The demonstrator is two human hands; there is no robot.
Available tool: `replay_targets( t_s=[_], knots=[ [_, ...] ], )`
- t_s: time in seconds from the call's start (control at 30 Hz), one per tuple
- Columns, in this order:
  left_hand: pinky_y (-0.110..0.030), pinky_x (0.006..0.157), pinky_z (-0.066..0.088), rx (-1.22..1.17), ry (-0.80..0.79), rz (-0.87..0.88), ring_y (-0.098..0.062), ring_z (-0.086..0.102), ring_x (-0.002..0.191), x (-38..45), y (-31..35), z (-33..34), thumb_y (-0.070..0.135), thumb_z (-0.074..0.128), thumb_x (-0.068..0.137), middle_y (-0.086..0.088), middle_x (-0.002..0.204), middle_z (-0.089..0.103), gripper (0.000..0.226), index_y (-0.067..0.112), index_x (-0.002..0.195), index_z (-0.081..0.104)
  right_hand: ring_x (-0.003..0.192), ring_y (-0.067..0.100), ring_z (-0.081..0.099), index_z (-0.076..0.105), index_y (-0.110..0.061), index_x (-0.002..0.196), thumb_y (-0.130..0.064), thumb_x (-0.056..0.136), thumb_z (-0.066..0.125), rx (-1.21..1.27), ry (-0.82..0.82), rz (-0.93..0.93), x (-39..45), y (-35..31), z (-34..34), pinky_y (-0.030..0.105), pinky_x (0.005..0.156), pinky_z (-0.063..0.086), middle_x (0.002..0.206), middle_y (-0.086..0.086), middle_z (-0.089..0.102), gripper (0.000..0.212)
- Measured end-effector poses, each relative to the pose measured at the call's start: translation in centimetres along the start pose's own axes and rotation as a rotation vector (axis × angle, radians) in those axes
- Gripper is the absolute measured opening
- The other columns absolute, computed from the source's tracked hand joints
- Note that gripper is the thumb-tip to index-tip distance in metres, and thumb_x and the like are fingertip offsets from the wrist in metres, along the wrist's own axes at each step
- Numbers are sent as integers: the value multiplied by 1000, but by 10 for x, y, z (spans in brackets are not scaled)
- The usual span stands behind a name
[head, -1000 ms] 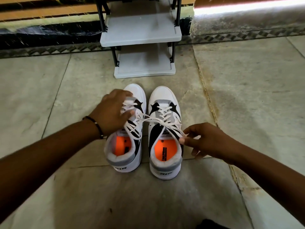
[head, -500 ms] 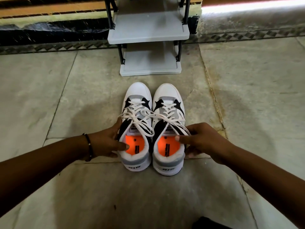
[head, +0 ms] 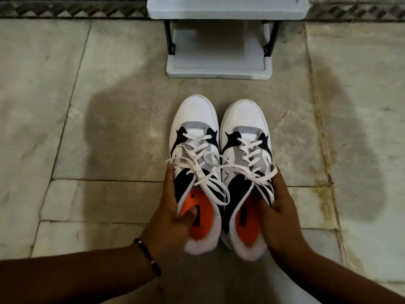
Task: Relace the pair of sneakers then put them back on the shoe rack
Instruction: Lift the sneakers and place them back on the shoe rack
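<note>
Two white, grey and black sneakers with orange insoles stand side by side on the stone floor, toes pointing at the rack. Both carry tied white laces. My left hand (head: pixel 169 218) grips the left sneaker (head: pixel 195 137) at its collar, thumb inside the opening on the insole. My right hand (head: pixel 277 216) grips the right sneaker (head: pixel 245 137) the same way from its outer side, thumb inside. The grey shoe rack (head: pixel 219 71) stands just beyond the toes, its lowest shelf bare.
A second grey shelf (head: pixel 225 13) of the rack sits above the lowest one, held by black uprights. A dark patterned floor border (head: pixel 65 9) runs along the back. Stone floor tiles (head: pixel 87 128) surround the shoes on all sides.
My left hand has left the laces and come down to the left sneaker's collar. My right hand has let go of the lace end and taken the right sneaker's collar. The view has closed in.
</note>
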State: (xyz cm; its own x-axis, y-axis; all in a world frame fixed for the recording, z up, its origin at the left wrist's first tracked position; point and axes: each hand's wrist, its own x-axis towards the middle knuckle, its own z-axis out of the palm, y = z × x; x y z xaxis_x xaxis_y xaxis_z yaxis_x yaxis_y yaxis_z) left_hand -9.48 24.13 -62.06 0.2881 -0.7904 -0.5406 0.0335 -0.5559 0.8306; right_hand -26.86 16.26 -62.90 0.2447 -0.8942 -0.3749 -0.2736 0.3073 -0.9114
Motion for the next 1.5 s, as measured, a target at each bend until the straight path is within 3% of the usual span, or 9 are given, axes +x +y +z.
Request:
replay_targets(
  t_s=[0.1,0.23,0.33,0.43,0.63,0.77,0.9,1.1,1.5],
  knots=[
    [-38,115,25,94,36,19,-7,25,137,-4,12,7,-6,45,84,14,148,19,90,63,117,-5,126,2,45,34,-26,139,-15,91,48,-106,50,9,1,-6,11,32,106,39,137,-8,50,52],
    [-28,106,38,-76,226,-92,-4,46,121,-2,29,11,-7,50,82,18,126,48,78,58,117,24,137,16,33,29,-21,142,-26,89,46,-256,135,16,1,-19,23,46,113,31,148,2,37,55],
    [-45,108,39,-250,267,-144,-20,50,123,-3,33,4,26,55,76,2,128,56,54,46,124,41,127,14,45,39,-28,134,-14,92,49,-254,120,108,-4,-40,18,35,104,39,138,-4,49,45],
    [-49,112,32,-303,137,-217,-25,48,125,-12,57,-9,41,61,79,-9,135,52,59,28,133,41,109,15,56,46,-32,126,-6,91,48,-196,135,219,-15,-72,11,24,85,39,115,-4,60,43],
    [-51,108,36,-84,124,-127,-21,46,128,-72,129,-31,17,50,76,-2,141,46,74,44,138,21,102,8,57,52,-34,122,-2,88,49,-117,183,202,-58,-174,-4,19,83,40,111,-8,63,48],
    [-30,110,30,-42,143,-39,-10,34,134,-111,199,-48,14,46,80,5,149,34,71,32,143,18,95,-13,54,51,-39,122,-2,88,48,-93,182,140,-86,-239,-10,1,71,40,110,-18,61,50],
    [-31,114,27,-62,155,25,-7,32,136,-139,256,-67,-9,43,86,5,149,34,73,29,143,18,103,-24,47,45,-30,134,-4,89,49,-70,203,72,-107,-305,-13,-4,75,37,126,-15,56,52],
    [-25,111,29,-12,155,70,-5,34,134,-162,348,-85,-7,43,87,10,147,34,73,39,138,19,124,6,48,45,-30,134,-9,80,46,-73,217,30,-115,-394,-27,22,98,39,135,-7,54,58],
    [-34,105,35,-48,190,-10,-14,43,124,-47,408,-84,-1,45,88,5,142,42,70,34,143,18,116,11,56,50,-29,130,4,86,47,-89,141,65,29,-445,-36,30,100,45,125,-3,63,56]
  ],
)
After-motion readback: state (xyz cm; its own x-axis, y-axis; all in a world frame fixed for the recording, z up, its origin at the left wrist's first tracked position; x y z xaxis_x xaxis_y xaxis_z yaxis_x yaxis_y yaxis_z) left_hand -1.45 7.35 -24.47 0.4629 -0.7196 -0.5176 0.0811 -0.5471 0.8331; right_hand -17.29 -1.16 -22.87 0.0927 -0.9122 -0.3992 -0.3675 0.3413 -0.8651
